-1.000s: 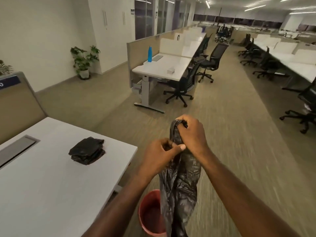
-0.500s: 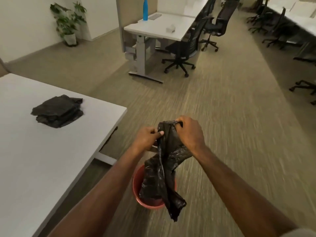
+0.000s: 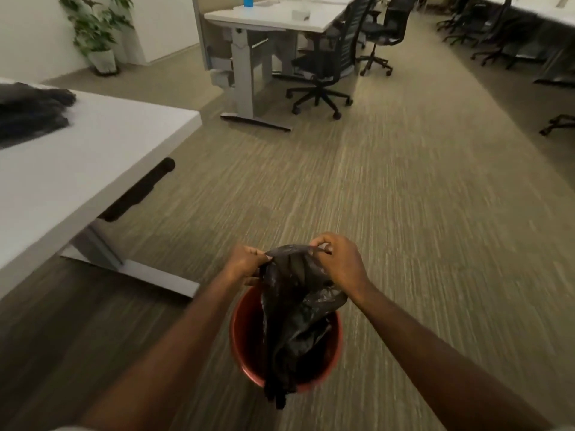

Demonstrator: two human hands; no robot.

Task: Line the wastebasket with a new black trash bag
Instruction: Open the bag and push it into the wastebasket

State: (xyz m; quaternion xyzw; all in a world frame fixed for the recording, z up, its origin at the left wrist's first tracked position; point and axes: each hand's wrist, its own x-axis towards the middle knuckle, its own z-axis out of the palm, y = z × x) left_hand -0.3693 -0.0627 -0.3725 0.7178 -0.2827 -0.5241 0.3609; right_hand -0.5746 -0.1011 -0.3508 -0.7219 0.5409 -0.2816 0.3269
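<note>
Head view: a black bag [image 3: 295,309] is held above a red wastebasket [image 3: 241,334] that stands on the carpet [image 3: 404,213], just off the near right corner of a white counter [image 3: 93,157]. The bag's top edge is pinched by both hands. The left hand [image 3: 247,263] is clenched on the left part of that edge, and the right hand [image 3: 340,263] is clenched on the right part, so that a short span of plastic is stretched between them. Below the hands the bag hangs crumpled and unopened. Most of it is seen over the wastebasket's mouth, while its lowest tip is seen in front of the near rim; whether that tip lies inside or drapes outside cannot be told. The wastebasket's inner wall is seen bare on the left side.

On the counter, at its far left edge, a stack of folded black bags [image 3: 31,113] is laid, well apart from the hands. A steel leg [image 3: 102,253] of the counter is seen left of the wastebasket. Farther off, a second desk [image 3: 280,17] with a blue bottle [image 3: 248,0] on it, a black chair [image 3: 323,66] and a potted plant [image 3: 96,29] are seen, all blurred.
</note>
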